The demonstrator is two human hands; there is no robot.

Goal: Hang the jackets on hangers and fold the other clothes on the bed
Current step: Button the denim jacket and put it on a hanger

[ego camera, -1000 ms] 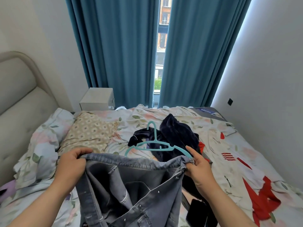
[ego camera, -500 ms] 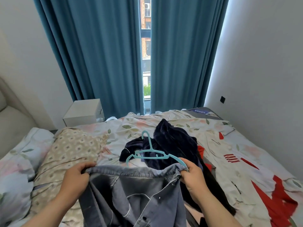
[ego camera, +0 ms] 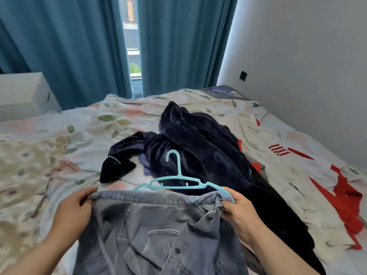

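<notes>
Head camera looks down over the bed (ego camera: 119, 120) and both hands are up front with the denim jacket (ego camera: 158, 235) stretched between them. The left hand (ego camera: 73, 213) has its fingers curled round the left corner of the jacket's top edge, thumb on top. The right hand (ego camera: 240, 215) pinches the right corner, fabric bunched under its fingertips. The jacket hangs down from that edge toward the camera, buttons and seams showing, slightly blurred. Just behind the top edge stands the turquoise hanger (ego camera: 179, 176), hook upward, and its right end comes down to the right hand's fingers at the jacket's corner. Whether those fingers also hold the hanger, I cannot tell. Its left end dips behind the denim. Beyond the hanger a dark velvet garment (ego camera: 198, 139) lies in a crumpled heap mid-bed, one sleeve thrown out to the left. To the right of it a white garment with red print (ego camera: 297, 175) is spread flat on the floral sheet. A beige patterned pillow (ego camera: 25, 165) sits at the left. At the far left a white nightstand (ego camera: 21, 94) stands against teal curtains (ego camera: 79, 46), which part on a narrow strip of window (ego camera: 132, 36). On the right rises a pale wall (ego camera: 297, 56) with a small dark socket (ego camera: 243, 75)
</notes>
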